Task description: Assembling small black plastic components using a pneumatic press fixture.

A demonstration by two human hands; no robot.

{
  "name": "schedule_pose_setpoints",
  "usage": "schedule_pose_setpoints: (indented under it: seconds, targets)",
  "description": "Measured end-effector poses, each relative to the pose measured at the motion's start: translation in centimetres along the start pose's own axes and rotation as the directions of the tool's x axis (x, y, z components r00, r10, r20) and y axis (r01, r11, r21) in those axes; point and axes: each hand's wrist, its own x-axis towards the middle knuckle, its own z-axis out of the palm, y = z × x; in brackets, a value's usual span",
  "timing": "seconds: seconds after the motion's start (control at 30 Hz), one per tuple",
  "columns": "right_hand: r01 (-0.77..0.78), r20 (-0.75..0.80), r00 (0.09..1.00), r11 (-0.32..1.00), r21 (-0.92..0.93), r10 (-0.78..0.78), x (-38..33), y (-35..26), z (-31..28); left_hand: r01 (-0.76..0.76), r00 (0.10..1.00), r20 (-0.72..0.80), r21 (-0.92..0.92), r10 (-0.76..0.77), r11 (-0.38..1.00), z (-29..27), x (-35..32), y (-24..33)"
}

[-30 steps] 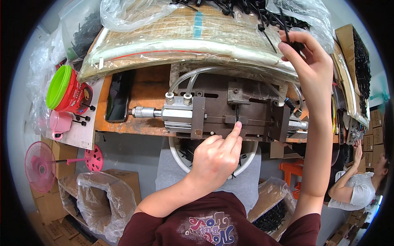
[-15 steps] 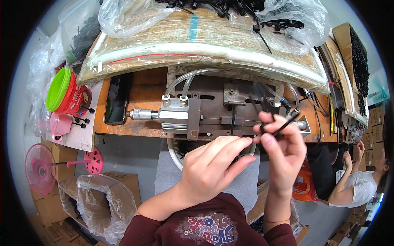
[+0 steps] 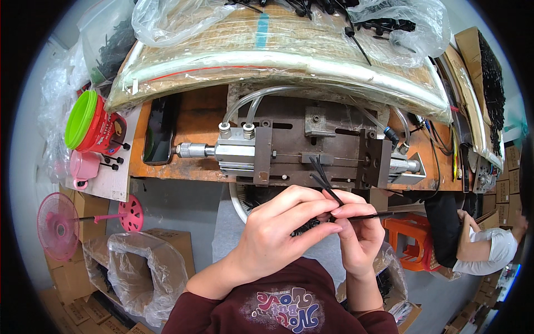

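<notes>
Several thin black cable ties (image 3: 325, 181) fan upward from between my fingers, in front of the metal fixture (image 3: 289, 136). My left hand (image 3: 278, 220) pinches their lower ends between thumb and fingertips. Touching it, my right hand (image 3: 360, 231) is closed on black ties too, and one dark end sticks out to its right. My fingers hide the parts where the ties meet. Behind their tips sits the fixture's small grey centre block (image 3: 317, 160), with a thin rod on either side.
Clear air hoses (image 3: 261, 100) arch over the fixture on the wooden bench (image 3: 192, 125). A wrapped cardboard panel (image 3: 211, 53) carries bags and loose black ties. Left are a red bucket (image 3: 103, 131) and pink fan (image 3: 58, 225); right, an orange stool (image 3: 406, 234) and another person (image 3: 478, 253).
My right hand has come down and left to meet my left hand. The ties it held blurred near the fixture are now gathered between both hands. The other person has leaned down.
</notes>
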Motion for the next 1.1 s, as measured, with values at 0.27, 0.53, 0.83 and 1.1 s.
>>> schedule_pose_setpoints:
  seconds: [0.27, 0.53, 0.83, 1.1]
  targets:
    - [0.043, 0.077, 0.996, 0.999, -0.022, -0.041, -0.5, 0.5, -0.8, -0.146, 0.988, 0.067, 0.14, 0.138, 0.979, -0.7, -0.3, -0.6]
    - [0.097, -0.038, 0.994, 0.978, -0.184, -0.106, -0.8, 0.5, -1.0, -0.075, 0.995, 0.072, 0.183, 0.062, 0.98, -0.2, -0.9, -0.5]
    - [0.015, -0.221, 0.974, 0.988, -0.152, -0.048, -0.9, -0.4, -1.2, -0.118, 0.98, 0.199, 0.44, 0.031, 0.89, 0.4, -1.0, -2.1]
    - [-0.041, -0.279, 0.96, 0.989, -0.144, -0.001, -1.0, -0.7, -1.2, -0.22, 0.955, 0.297, 0.636, 0.029, 0.74, 1.1, -0.6, -2.0]
